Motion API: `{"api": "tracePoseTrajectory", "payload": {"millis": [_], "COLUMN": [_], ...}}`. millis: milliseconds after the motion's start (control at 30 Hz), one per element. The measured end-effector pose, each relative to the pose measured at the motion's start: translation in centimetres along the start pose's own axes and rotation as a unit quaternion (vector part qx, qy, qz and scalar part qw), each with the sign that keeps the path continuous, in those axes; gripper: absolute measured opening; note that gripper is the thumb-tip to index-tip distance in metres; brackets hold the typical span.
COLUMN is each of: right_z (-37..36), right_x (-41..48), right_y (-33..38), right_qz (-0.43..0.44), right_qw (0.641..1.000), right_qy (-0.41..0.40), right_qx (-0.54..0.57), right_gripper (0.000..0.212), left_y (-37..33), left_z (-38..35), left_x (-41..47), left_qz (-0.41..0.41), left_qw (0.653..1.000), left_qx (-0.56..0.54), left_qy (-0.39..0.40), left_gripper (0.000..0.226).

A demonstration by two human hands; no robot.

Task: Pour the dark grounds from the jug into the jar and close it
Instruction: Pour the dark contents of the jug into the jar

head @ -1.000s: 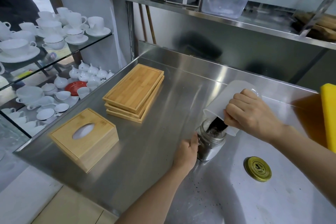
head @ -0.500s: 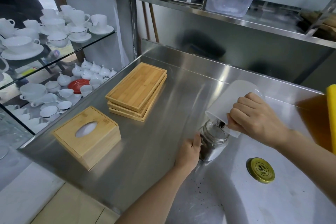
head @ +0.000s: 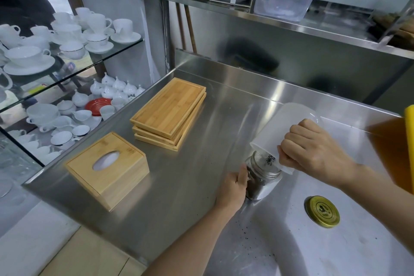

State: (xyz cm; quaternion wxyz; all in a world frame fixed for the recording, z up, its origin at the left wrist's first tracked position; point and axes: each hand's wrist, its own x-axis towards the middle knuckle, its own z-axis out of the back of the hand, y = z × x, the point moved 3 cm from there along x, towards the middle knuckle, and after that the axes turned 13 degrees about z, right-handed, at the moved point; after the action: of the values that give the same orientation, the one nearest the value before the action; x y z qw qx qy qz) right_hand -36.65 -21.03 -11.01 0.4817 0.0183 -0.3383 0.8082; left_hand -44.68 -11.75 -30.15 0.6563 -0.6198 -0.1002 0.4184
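The right hand (head: 313, 152) is wrapped around a white jug (head: 277, 134), fingers curled over its side, and holds it tipped steeply with the mouth down over a glass jar (head: 262, 177). A small clump of dark grounds (head: 270, 159) shows at the jug's lip, just above the jar's open mouth. The jar stands on the steel desk (head: 201, 186) and appears partly filled with dark grounds, though glare on the glass makes the level hard to judge. The left hand (head: 234, 188) clasps the jar from its left side, thumb and fingers pressed against the glass. A gold lid (head: 322, 211) lies flat on the desk to the right of the jar, well apart from it, with a few dark specks scattered on the steel in front of the jar. Farther left sit a stack of bamboo trays (head: 170, 112) and a bamboo tissue box (head: 107, 168)
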Motion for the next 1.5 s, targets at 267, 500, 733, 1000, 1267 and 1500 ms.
{"api": "tracePoseTrajectory", "payload": {"millis": [267, 500, 733, 1000, 1267, 1500], "right_z": [0.3, 0.1, 0.0, -0.3, 0.3, 0.5], "right_x": [-0.3, -0.1, -0.6, -0.9, -0.3, -1.6], "right_y": [0.0, 0.1, 0.4, 0.8, 0.3, -0.3], "right_qz": [-0.001, 0.011, 0.027, 0.038, 0.003, -0.147], "right_qw": [1.000, 1.000, 1.000, 0.999, 1.000, 0.987], "right_qy": [-0.003, 0.009, -0.004, 0.005, 0.007, -0.048], "right_qx": [0.003, -0.001, -0.014, -0.030, 0.006, 0.049], "right_gripper": [0.026, 0.023, 0.014, 0.011, 0.025, 0.041], "left_y": [-0.1, -0.1, -0.1, -0.1, 0.2, -0.5], "left_z": [0.0, -0.1, -0.1, -0.1, -0.2, 0.2], "left_x": [-0.1, -0.1, -0.2, -0.1, 0.2, -0.6], "left_qz": [-0.012, -0.006, -0.011, -0.012, -0.010, -0.015], "left_qw": [1.000, 1.000, 1.000, 1.000, 1.000, 1.000], "left_qx": [-0.005, -0.002, 0.008, 0.004, 0.008, -0.013], "left_qy": [0.001, 0.004, -0.005, -0.010, -0.024, -0.017], "left_gripper": [0.057, 0.059, 0.057, 0.059, 0.061, 0.054]}}
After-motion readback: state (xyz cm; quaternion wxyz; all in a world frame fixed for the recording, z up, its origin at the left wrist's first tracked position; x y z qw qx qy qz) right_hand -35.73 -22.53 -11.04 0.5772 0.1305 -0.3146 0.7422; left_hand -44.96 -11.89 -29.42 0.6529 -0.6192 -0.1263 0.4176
